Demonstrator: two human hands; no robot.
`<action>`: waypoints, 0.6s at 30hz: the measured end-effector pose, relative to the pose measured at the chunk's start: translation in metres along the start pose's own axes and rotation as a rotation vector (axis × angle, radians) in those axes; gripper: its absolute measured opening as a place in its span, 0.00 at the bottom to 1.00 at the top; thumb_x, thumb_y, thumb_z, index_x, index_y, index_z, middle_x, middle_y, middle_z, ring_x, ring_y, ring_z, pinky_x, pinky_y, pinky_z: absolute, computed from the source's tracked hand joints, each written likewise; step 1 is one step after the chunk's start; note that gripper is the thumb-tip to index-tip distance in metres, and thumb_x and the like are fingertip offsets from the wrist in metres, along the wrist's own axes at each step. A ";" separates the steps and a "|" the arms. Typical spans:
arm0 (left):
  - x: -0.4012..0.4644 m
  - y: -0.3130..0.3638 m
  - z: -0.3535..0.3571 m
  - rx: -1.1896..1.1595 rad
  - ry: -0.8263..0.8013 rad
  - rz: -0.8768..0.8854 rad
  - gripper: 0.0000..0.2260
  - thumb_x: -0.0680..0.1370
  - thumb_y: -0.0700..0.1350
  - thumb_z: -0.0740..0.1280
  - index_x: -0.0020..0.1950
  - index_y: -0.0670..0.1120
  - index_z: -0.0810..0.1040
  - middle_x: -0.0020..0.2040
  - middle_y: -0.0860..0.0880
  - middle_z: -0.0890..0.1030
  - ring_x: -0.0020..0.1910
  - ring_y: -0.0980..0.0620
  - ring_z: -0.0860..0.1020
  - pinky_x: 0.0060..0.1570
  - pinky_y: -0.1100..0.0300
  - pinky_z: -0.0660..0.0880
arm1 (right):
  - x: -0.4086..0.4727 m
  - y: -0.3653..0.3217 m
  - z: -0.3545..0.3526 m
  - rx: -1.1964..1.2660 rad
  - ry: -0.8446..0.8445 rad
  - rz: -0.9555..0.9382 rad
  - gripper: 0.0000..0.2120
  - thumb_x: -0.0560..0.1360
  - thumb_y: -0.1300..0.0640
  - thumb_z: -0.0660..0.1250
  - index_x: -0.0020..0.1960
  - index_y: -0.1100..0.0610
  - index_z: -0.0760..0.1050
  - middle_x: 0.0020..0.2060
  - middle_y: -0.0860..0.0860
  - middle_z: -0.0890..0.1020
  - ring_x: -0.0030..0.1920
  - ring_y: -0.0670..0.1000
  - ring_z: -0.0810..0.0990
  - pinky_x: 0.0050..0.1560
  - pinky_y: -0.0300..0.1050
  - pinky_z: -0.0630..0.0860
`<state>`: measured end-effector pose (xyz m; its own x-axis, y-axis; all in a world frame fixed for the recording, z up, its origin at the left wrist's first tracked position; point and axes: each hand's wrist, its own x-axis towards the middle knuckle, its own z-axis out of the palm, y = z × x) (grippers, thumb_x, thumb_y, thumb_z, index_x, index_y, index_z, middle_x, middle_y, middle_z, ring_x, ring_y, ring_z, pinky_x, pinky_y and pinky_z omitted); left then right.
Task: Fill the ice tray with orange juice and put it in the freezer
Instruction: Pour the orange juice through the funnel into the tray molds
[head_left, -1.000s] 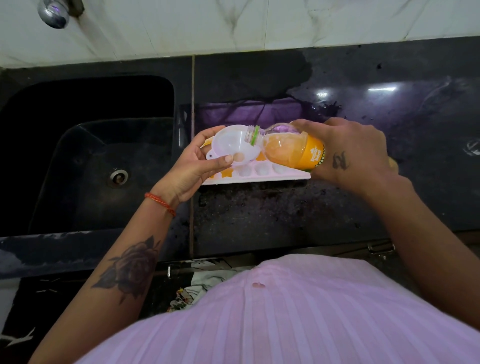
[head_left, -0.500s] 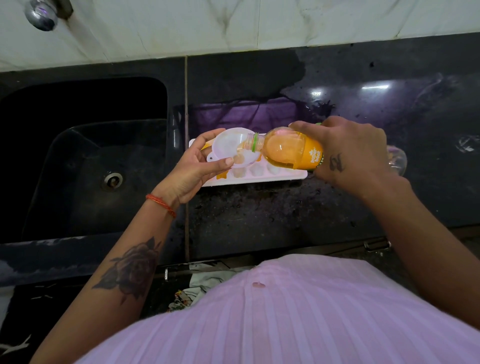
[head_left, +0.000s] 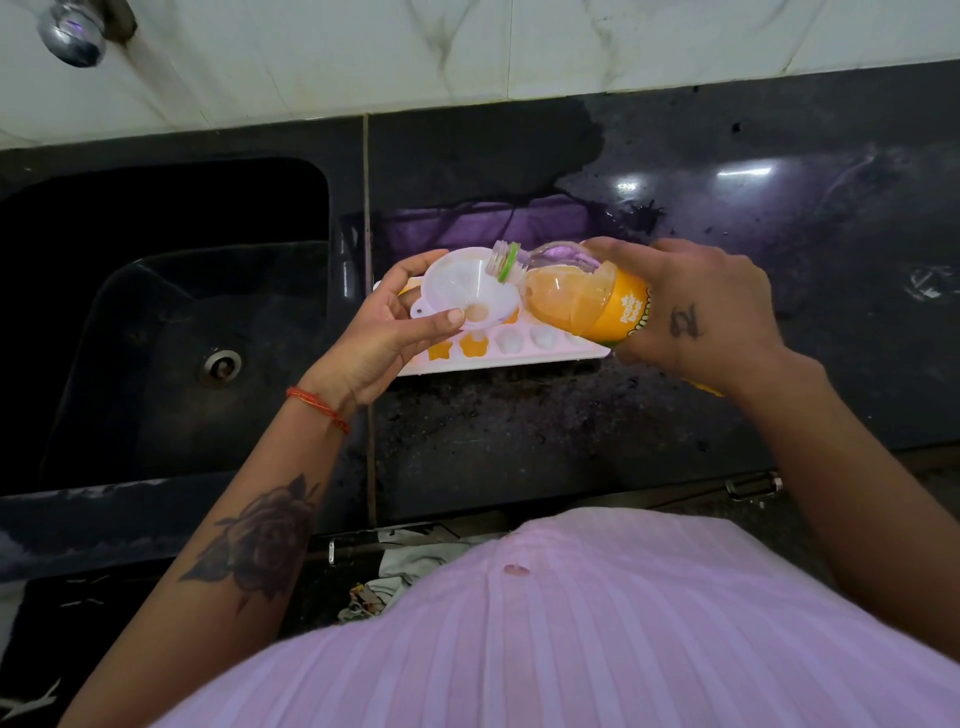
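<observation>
While tilted, bottle over funnel

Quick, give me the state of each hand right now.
Left hand: holds the white plastic funnel by its rim, over the white ice tray.
Right hand: grips the tilted clear orange juice bottle.

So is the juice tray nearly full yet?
Not yet. Two cups at the ice tray's left end hold juice; the next cups look empty. The left hand holds the funnel, the right hand tips the bottle. The freezer comes after.
</observation>
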<state>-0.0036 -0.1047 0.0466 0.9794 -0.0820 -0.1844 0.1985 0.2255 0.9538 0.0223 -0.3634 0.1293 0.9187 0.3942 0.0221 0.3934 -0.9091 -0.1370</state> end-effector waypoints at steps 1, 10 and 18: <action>0.000 0.001 0.001 -0.004 0.000 0.001 0.28 0.66 0.36 0.72 0.64 0.50 0.72 0.54 0.52 0.81 0.55 0.51 0.81 0.47 0.60 0.79 | -0.001 0.001 0.000 0.010 -0.001 0.008 0.38 0.64 0.49 0.75 0.70 0.39 0.62 0.51 0.54 0.79 0.51 0.60 0.77 0.46 0.48 0.70; 0.008 -0.002 0.013 0.024 -0.039 -0.021 0.30 0.67 0.36 0.74 0.66 0.49 0.70 0.52 0.53 0.83 0.55 0.50 0.81 0.49 0.59 0.79 | -0.014 0.015 0.001 -0.028 0.038 0.046 0.33 0.67 0.45 0.73 0.69 0.39 0.64 0.50 0.54 0.79 0.49 0.61 0.78 0.46 0.51 0.72; 0.012 -0.005 0.022 0.050 -0.062 -0.028 0.31 0.67 0.37 0.72 0.68 0.48 0.68 0.49 0.56 0.84 0.52 0.54 0.81 0.54 0.53 0.78 | -0.017 0.022 0.003 -0.144 0.065 0.051 0.33 0.68 0.49 0.72 0.69 0.37 0.62 0.50 0.55 0.78 0.47 0.63 0.78 0.41 0.48 0.64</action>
<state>0.0063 -0.1280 0.0444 0.9691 -0.1476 -0.1977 0.2222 0.1740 0.9594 0.0150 -0.3899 0.1226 0.9362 0.3415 0.0834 0.3424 -0.9396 0.0037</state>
